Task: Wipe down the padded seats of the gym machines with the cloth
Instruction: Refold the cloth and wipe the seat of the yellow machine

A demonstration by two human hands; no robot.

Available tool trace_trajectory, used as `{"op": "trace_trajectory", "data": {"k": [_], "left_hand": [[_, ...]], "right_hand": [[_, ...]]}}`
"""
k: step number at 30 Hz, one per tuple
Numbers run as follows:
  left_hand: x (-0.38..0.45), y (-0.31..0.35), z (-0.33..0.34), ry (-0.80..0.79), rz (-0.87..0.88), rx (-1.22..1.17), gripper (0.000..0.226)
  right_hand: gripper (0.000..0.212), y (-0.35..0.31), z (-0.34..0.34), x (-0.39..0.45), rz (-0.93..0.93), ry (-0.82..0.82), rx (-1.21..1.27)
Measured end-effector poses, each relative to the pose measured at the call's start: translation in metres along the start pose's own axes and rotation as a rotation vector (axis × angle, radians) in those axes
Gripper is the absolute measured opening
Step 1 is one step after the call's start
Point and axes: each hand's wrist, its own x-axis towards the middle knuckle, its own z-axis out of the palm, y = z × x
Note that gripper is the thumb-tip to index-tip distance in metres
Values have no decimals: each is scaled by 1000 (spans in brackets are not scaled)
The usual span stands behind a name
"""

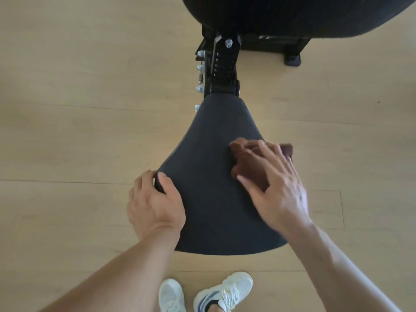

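Keep your left hand [155,203] gripping the left edge of the padded seat [213,176] while your right hand [276,188], fingers flat, presses the brown cloth [243,161] on its right side in overlapping strokes

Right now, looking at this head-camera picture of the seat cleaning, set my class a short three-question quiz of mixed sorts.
1. True or false: the right hand presses the brown cloth flat on the dark padded wedge-shaped seat.
2. The left hand grips the seat's: A) left edge B) metal post C) back pad.
3. Fill in: the white trainers stand on a pale ____ floor.

Key: 1 true; 2 A; 3 wooden.
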Motion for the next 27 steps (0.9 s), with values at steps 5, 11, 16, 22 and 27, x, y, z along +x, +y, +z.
{"op": "trace_trajectory", "data": {"k": [5,11,16,22,27], "left_hand": [[0,1,0,9,17,1,47],[0,-1,2,39,1,-56,48],[1,-3,6,78,27,-98,57],[-8,-4,-2,152,-71,-391,65],[-4,-11,-3,205,-201,-441,54]], "right_hand": [[59,-22,32,22,-245,-113,-143],[66,-65,46,131,-168,-95,-149],[56,-94,37,148,-269,-152,-218],[66,-141,40,119,-368,-367,-398],[61,-144,59,77,-353,-270,-129]]}}
